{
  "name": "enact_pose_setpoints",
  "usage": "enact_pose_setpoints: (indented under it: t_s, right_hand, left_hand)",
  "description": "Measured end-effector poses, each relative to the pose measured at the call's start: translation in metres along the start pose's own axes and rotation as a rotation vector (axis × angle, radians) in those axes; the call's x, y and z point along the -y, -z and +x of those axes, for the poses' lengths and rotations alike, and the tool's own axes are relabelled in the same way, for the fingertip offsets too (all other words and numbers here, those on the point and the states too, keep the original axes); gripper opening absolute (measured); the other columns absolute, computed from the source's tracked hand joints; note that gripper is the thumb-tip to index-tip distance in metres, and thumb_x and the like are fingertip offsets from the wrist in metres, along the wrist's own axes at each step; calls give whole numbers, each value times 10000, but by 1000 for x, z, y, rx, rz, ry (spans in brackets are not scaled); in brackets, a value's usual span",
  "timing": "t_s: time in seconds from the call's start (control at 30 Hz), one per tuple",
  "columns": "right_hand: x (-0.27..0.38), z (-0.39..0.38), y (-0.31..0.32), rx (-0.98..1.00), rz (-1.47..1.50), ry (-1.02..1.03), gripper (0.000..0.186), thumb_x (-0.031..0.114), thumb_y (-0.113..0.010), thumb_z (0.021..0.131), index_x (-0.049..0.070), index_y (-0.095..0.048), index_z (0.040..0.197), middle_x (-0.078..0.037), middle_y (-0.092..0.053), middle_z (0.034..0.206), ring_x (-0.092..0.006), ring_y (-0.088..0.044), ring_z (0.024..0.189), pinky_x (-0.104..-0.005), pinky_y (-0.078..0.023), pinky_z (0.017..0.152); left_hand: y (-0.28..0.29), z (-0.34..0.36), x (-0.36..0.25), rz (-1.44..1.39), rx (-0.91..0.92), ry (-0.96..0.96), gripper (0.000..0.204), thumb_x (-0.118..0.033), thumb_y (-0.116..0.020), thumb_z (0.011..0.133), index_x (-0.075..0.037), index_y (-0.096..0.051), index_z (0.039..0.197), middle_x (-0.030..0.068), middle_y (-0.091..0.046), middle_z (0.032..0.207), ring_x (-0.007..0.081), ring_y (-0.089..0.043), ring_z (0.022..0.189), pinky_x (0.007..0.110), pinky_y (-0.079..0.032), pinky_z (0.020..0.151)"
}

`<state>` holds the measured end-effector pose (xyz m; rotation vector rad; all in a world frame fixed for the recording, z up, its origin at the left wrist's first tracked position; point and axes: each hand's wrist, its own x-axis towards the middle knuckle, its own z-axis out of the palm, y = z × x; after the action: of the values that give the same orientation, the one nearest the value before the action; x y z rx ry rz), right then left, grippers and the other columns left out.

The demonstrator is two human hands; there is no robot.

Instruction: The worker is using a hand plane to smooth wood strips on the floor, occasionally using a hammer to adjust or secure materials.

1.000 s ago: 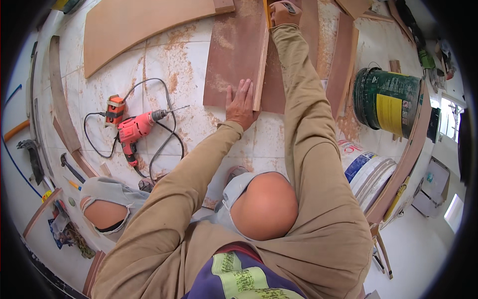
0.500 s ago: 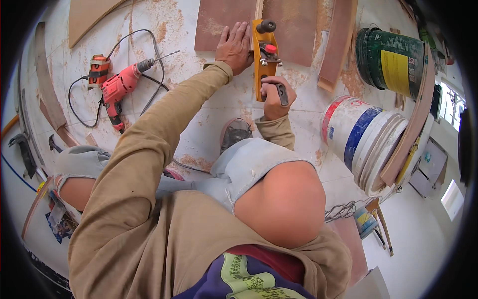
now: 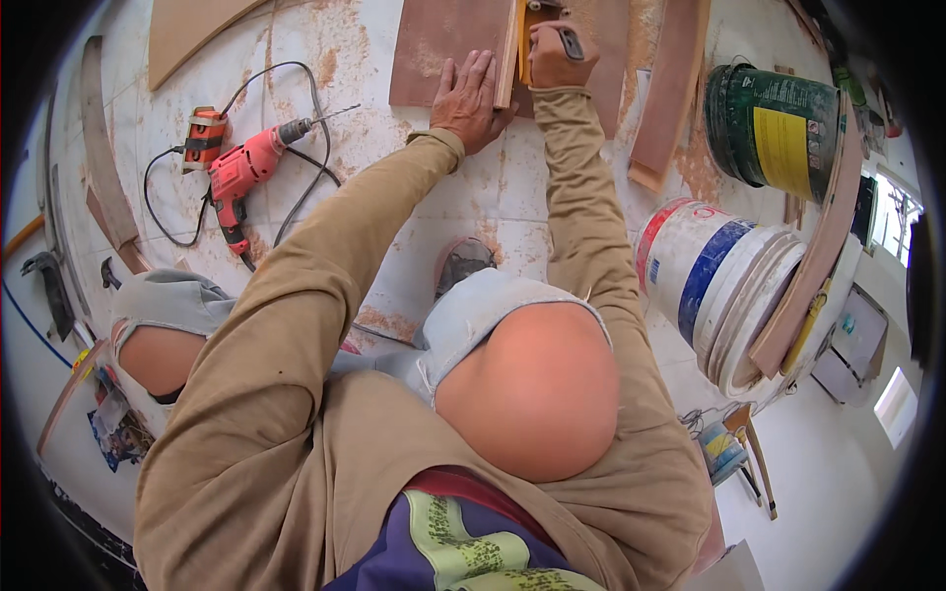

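My left hand [image 3: 471, 103] lies with fingers extended on a dusty reddish-brown board [image 3: 424, 54], at the near end of its pale upright edge strip [image 3: 507, 54]. My right hand [image 3: 562, 54] is closed on the grip of a yellow hand plane [image 3: 524, 44], which sits along the right side of that strip and is mostly hidden by the hand and the top edge of the picture. Another reddish-brown board [image 3: 609, 79] lies under and right of the plane.
A red drill [image 3: 241, 172] with cable and orange battery-like block [image 3: 205, 140] lies left. A curved board [image 3: 192, 34] is at top left, loose planks [image 3: 660, 118] right. A green bucket [image 3: 739, 138] and white bucket [image 3: 690, 256] lie on their sides. My knees fill the lower middle.
Between one second and half a second ago the plane came back toward me; now my right hand has pushed it forward again along the strip. My left hand stays on the board.
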<state>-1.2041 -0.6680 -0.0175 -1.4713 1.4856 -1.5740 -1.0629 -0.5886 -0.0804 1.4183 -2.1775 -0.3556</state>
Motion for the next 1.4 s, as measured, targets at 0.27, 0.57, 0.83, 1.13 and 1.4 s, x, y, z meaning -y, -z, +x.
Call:
enact_pose_setpoints:
  t_s: [0.27, 0.57, 0.83, 1.13, 1.4]
  right_hand:
    - [103, -222, 39, 114, -19, -307, 88, 12, -626, 729, -26, -696, 768, -120, -655, 715, -166, -636, 675, -272, -502, 682]
    - [61, -155, 12, 137, -195, -21, 96, -41, -635, 756, 12, -711, 782, -117, -667, 751, -201, -643, 640, -289, -519, 656]
    - [28, -50, -50, 3, 62, -97, 100, 47, -620, 825, 8, -691, 766, -99, -653, 644, -177, -638, 588, -316, -505, 576]
    - [10, -43, -37, 179, -208, 123, 97, 61, -629, 847, 31, -712, 808, -85, -655, 687, -165, -642, 636, -312, -512, 607]
    - [44, -72, -19, 84, -5, -169, 111, 14, -606, 811, 24, -710, 773, -89, -689, 745, -165, -662, 664, -281, -518, 631]
  left_hand:
    - [5, -10, 29, 225, 106, -28, 746, -349, -544, 933, 25, -323, 1540, 201, -343, 1590, 347, -291, 1512, 576, -168, 1235]
    - [5, -13, 28, 201, 134, 7, 682, -329, -441, 994, 21, -281, 1557, 209, -286, 1618, 353, -239, 1533, 601, -145, 1233]
    - [24, -8, 40, 189, 154, 16, 779, -403, -559, 949, 22, -301, 1549, 199, -310, 1606, 344, -237, 1535, 592, -153, 1232]
    - [13, -20, 43, 67, 105, 81, 753, -396, -576, 952, 1, -326, 1542, 189, -320, 1595, 349, -246, 1530, 607, -156, 1221]
    - [18, -6, 29, 191, 204, 23, 844, -441, -587, 915, 57, -308, 1537, 217, -285, 1615, 347, -206, 1545, 583, -125, 1241]
